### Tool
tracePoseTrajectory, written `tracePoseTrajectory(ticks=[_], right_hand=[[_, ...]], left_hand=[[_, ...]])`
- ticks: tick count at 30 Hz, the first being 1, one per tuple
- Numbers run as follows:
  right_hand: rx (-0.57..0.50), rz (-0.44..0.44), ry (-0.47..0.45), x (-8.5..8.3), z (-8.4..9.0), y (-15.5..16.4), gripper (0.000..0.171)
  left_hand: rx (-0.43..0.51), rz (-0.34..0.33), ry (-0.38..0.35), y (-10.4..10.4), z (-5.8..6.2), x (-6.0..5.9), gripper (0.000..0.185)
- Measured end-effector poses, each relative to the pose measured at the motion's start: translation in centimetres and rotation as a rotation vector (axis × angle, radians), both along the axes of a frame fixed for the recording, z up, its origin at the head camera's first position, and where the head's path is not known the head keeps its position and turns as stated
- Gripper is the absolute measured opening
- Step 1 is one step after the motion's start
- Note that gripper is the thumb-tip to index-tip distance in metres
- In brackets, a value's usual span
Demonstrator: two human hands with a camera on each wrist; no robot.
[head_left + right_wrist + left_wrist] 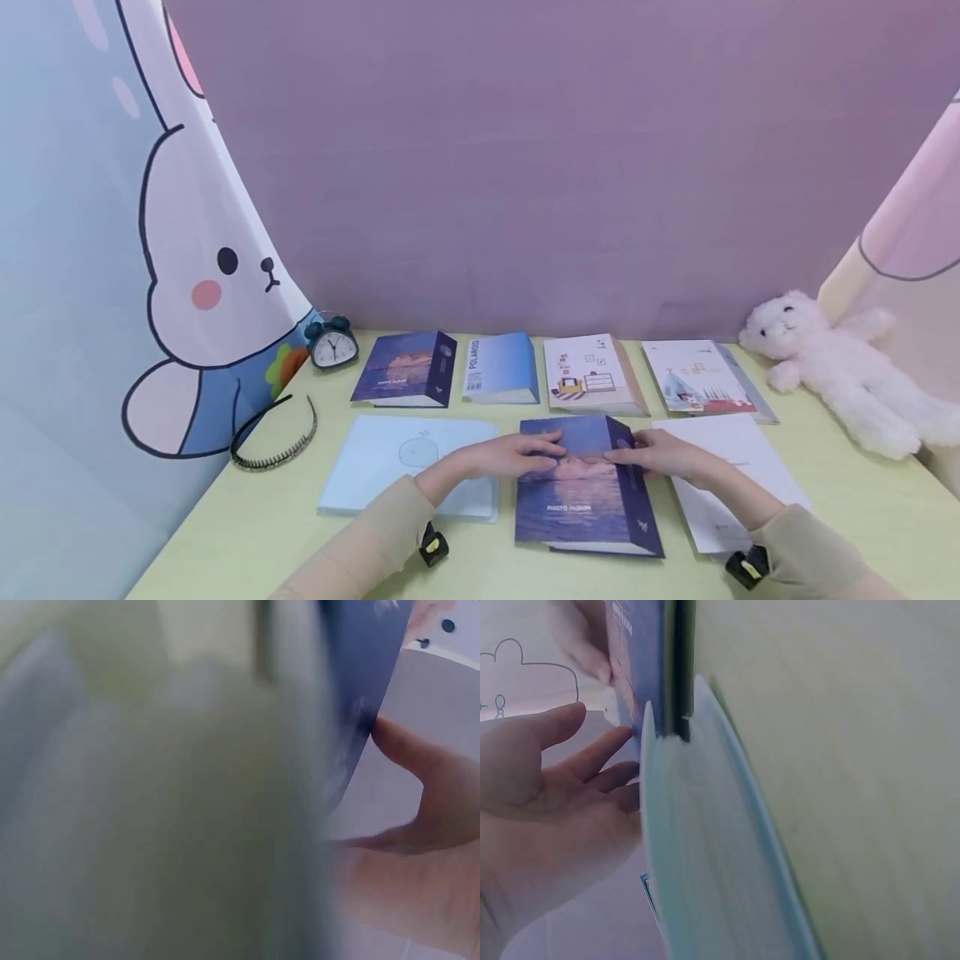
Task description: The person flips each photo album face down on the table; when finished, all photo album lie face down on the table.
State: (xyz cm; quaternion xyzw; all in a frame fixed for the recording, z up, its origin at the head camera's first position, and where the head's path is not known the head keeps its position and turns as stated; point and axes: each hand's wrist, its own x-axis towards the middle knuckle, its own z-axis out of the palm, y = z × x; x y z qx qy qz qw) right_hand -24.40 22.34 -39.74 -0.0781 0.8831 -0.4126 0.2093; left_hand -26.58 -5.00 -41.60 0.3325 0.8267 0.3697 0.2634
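Head view: albums point(500, 368), clock point(333, 342), plush bear point(840, 367) behind both hands point(517, 457).

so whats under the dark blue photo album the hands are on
The dark blue photo album lies on the yellow-green table. Both the left hand and the right hand rest on its far end. Anything beneath its cover is hidden.

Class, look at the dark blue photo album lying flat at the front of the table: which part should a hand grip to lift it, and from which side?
Probably the dark blue photo album is best gripped by its long side edges, one hand from each side. It lies flat, and the left hand and right hand already rest open at its far corners. Neighbouring sheets lie close on both sides.
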Motion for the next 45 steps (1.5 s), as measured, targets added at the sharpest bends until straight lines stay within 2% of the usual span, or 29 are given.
tracePoseTrajectory(ticks=[4, 9, 18, 27, 34, 41, 45], right_hand=[[0.091, 0.013, 0.025, 0.13, -0.30, -0.39, 0.072], [0.176, 0.010, 0.073, 0.08, -0.27, -0.64, 0.086], [0.155, 0.012, 0.104, -0.15, -0.37, -0.59, 0.086], [0.155, 0.006, 0.110, -0.09, -0.62, -0.44, 0.086], [0.167, 0.002, 0.112, -0.01, -0.51, -0.50, 0.085], [0.165, 0.019, 0.117, 0.28, -0.36, -0.49, 0.083], [0.179, 0.040, 0.141, 0.24, -0.10, -0.59, 0.082]], left_hand=[[-0.016, 0.014, 0.015, 0.16, 0.08, 0.13, 0.042], [-0.026, 0.017, -0.003, 0.21, 0.17, 0.36, 0.043], [-0.053, 0.021, 0.013, 0.52, -0.14, -0.06, 0.046], [-0.053, 0.019, -0.008, 0.68, -0.13, 0.20, 0.047], [-0.090, -0.001, 0.019, 0.60, 0.01, 0.27, 0.050], [-0.105, -0.017, 0.002, 0.60, 0.20, 0.25, 0.051], [-0.134, -0.052, -0.013, 0.45, 0.53, -0.10, 0.053]])
